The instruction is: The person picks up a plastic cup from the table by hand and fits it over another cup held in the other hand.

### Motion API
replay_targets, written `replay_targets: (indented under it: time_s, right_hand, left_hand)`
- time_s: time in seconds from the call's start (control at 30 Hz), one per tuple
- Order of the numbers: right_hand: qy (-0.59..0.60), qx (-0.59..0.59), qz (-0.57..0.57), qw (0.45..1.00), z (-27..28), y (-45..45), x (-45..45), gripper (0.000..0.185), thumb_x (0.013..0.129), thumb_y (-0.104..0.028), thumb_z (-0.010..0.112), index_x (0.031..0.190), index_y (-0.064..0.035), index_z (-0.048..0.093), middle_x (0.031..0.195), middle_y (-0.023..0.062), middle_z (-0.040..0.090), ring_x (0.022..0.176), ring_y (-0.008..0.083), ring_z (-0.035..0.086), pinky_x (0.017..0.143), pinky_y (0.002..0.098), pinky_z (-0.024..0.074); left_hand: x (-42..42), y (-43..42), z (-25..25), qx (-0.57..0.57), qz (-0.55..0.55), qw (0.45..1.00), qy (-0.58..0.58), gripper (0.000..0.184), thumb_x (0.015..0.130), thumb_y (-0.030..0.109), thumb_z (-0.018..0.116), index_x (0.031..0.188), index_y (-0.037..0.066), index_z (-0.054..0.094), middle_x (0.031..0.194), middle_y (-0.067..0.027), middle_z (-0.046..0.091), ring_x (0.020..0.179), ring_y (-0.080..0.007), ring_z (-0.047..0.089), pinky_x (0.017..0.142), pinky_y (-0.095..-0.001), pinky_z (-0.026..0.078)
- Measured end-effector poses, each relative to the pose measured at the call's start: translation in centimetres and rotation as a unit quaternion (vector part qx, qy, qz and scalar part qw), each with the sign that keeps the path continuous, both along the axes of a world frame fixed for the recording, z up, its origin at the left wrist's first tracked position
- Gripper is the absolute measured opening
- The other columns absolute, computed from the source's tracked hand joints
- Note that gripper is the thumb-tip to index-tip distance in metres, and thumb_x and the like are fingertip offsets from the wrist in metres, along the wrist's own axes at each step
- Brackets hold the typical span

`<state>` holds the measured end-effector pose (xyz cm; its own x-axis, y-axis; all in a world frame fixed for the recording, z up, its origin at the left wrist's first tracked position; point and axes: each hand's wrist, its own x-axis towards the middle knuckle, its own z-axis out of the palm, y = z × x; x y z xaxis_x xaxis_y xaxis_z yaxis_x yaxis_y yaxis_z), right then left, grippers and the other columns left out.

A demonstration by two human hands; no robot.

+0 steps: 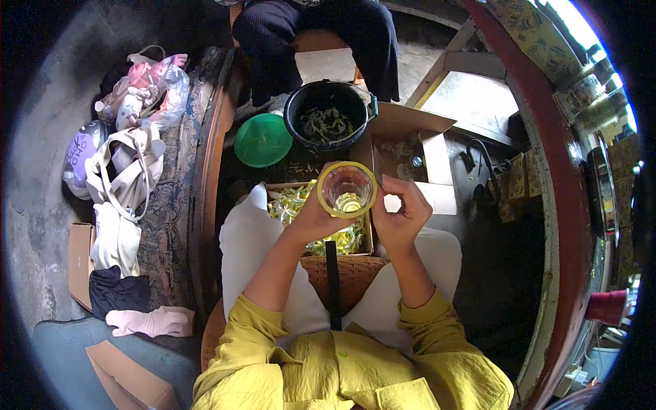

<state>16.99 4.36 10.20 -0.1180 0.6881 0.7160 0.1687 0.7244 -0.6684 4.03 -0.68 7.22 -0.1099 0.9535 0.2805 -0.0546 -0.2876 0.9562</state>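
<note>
A clear drinking glass (340,179) with a yellow band around its rim is in my left hand (311,217), its mouth facing up towards me. The fingers of my left hand wrap round its side. Beside the rim, on the right, my right hand (403,217) is closed, thumb and fingertips pinched together close to the yellow band. Whatever lies between those fingertips is too small to make out. Below both hands, between my knees, sits a shallow box holding a tangle of yellow and green strips (347,240).
Ahead stand a black bucket (295,130) with leafy scraps and a green basin (263,147). An open cardboard box (437,160) with clear glassware is at right. Another person's legs (263,41) are opposite. Bags and clothes (126,164) lie left; a red-brown wooden frame (574,205) rises right.
</note>
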Motion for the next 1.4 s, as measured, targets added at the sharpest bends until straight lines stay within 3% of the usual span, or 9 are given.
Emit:
replay_targets:
  time_s: [0.13, 0.33, 0.43, 0.63, 0.9, 1.13, 1.4]
  right_hand:
    - [0.03, -0.036, 0.007, 0.999, -0.2, -0.3, -0.2, 0.013, 0.065, 0.005, 0.065, 0.076, 0.0013, 0.06, 0.066, 0.0104, 0.06, 0.057, 0.0155, 0.059, 0.053, 0.0237, 0.0457]
    - [0.007, -0.03, 0.034, 0.999, -0.4, -0.9, -0.5, 0.013, 0.064, 0.005, 0.064, 0.075, 0.0013, 0.059, 0.066, 0.0108, 0.06, 0.057, 0.0159, 0.059, 0.053, 0.0239, 0.0461]
    - [-0.009, -0.021, 0.03, 0.999, -0.3, -0.8, -0.5, 0.013, 0.064, 0.005, 0.065, 0.075, 0.0014, 0.059, 0.067, 0.0112, 0.06, 0.056, 0.0163, 0.059, 0.053, 0.024, 0.0462]
    - [-0.004, -0.016, 0.027, 0.999, -0.3, -0.5, -0.3, 0.012, 0.065, 0.005, 0.065, 0.075, 0.0015, 0.059, 0.067, 0.0111, 0.06, 0.058, 0.0164, 0.059, 0.054, 0.0241, 0.0459]
    - [0.021, -0.027, 0.015, 0.999, -0.2, -0.6, -0.2, 0.012, 0.065, 0.004, 0.065, 0.075, 0.0001, 0.059, 0.067, 0.0097, 0.06, 0.058, 0.0155, 0.058, 0.054, 0.024, 0.0453]
    - [0.002, -0.02, 0.031, 0.999, -0.3, -1.1, -0.5, 0.013, 0.063, 0.005, 0.065, 0.074, 0.0003, 0.059, 0.065, 0.0103, 0.06, 0.057, 0.0172, 0.059, 0.053, 0.0245, 0.0459]
    - [-0.018, 0.009, 0.012, 1.0, 0.3, -0.8, -0.4, 0.016, 0.063, 0.006, 0.067, 0.076, 0.0011, 0.06, 0.066, 0.0111, 0.06, 0.056, 0.0175, 0.059, 0.052, 0.0244, 0.0464]
  left_hand:
    - [-0.2, 0.0, -0.1, 0.011, -0.012, 0.993, -0.118, 0.063, 0.062, 0.003, 0.069, 0.116, 0.006, 0.036, 0.109, -0.0075, 0.048, 0.103, -0.0171, 0.048, 0.088, -0.0326, 0.04]
    - [-0.3, -0.3, 0.4, 0.021, 0.01, 0.987, -0.161, 0.062, 0.062, 0.003, 0.069, 0.115, 0.006, 0.036, 0.107, -0.008, 0.048, 0.101, -0.0165, 0.049, 0.086, -0.0318, 0.041]
    - [-0.4, -0.2, 0.5, -0.005, 0.022, 0.998, -0.062, 0.064, 0.06, 0.003, 0.072, 0.114, 0.006, 0.037, 0.106, -0.0071, 0.049, 0.1, -0.0155, 0.049, 0.086, -0.0304, 0.042]
    - [-0.2, -0.3, 0.5, 0.016, -0.009, 0.999, -0.042, 0.06, 0.06, 0.002, 0.072, 0.11, 0.007, 0.039, 0.103, -0.0049, 0.049, 0.1, -0.0141, 0.048, 0.086, -0.0288, 0.04]
    - [0.1, -0.3, 0.4, 0.001, 0.0, 0.989, -0.15, 0.059, 0.063, 0.003, 0.071, 0.113, 0.007, 0.039, 0.106, -0.0055, 0.048, 0.102, -0.0151, 0.047, 0.089, -0.0303, 0.04]
    - [-0.1, -0.3, 0.4, -0.003, 0.006, 0.986, -0.169, 0.057, 0.065, 0.002, 0.069, 0.113, 0.007, 0.04, 0.106, -0.0056, 0.049, 0.1, -0.0162, 0.049, 0.087, -0.0306, 0.042]
    - [-0.3, -0.2, 0.7, -0.007, -0.007, 0.999, -0.041, 0.061, 0.06, 0.002, 0.073, 0.111, 0.008, 0.039, 0.103, -0.0042, 0.049, 0.098, -0.0143, 0.049, 0.086, -0.0291, 0.041]
